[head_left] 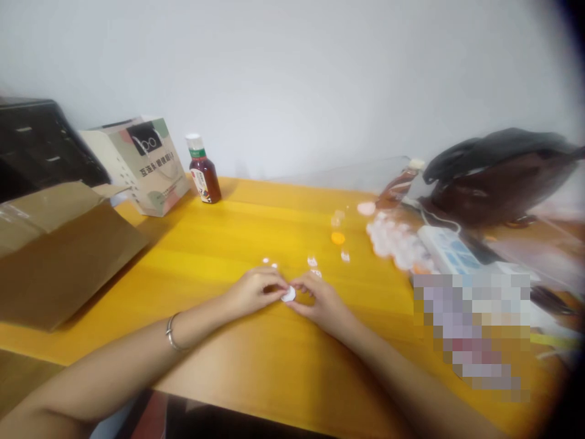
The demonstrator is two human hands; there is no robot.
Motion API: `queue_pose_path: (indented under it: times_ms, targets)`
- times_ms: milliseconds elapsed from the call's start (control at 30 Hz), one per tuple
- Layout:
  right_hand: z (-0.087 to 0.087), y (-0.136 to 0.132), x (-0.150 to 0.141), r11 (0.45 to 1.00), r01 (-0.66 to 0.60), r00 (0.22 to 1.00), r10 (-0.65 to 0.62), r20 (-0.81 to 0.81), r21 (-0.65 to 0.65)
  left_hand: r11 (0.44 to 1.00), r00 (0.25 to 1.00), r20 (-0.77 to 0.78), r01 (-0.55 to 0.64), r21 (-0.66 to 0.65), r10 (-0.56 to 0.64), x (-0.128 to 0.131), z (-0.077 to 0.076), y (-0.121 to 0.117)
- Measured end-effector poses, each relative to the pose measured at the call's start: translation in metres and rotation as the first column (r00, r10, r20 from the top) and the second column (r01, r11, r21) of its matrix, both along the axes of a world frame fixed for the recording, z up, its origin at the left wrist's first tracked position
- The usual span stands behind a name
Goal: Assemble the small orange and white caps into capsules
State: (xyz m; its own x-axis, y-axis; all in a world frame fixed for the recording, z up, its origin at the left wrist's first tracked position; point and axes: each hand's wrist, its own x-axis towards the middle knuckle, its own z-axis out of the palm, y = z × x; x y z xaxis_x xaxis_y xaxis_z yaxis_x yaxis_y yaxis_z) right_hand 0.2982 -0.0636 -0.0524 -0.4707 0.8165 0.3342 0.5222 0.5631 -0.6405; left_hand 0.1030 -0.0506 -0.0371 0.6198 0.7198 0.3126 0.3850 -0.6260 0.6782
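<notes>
Between my two hands is a small white disc-like piece [288, 294], too blurred to name more exactly. My left hand [259, 291] pinches its left side with thumb and fingers. From the other side, the thumb and fingertips of my right hand [320, 300] close on the same piece. Just beyond the hands lie small white pieces [312, 261] with dark marks, and tiny white bits [265, 260]. Farther right on the wooden table [256, 225] are another white piece [345, 256] and an orange round piece [337, 238].
At left stand an open cardboard box [68, 256] and a paper bag [150, 164], with a dark red bottle [204, 177] beside the bag. On the right are a cluster of pale round items [397, 241], a blue-white box [450, 250] and a dark bag [498, 177].
</notes>
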Motion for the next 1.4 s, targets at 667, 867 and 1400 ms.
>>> queue_pose_path:
  times_ms: [667,867,1400]
  targets:
    - [-0.0003,0.0043,0.0011,0.996,0.057,0.997,-0.053,-0.052,0.072,0.986,0.997,-0.058,-0.038,0.165,0.048,-0.0026,-0.0058,-0.0003]
    - [-0.0037,0.0043,0.0028,0.988,0.044,0.995,-0.030,-0.094,0.147,0.976,0.995,-0.084,-0.027,0.218,0.046,-0.0034,-0.0045,-0.0014]
    - [-0.0008,0.0037,0.0031,0.961,0.005,1.000,0.001,-0.023,0.277,0.945,0.985,-0.160,-0.009,0.327,0.065,-0.0037,-0.0054,-0.0009]
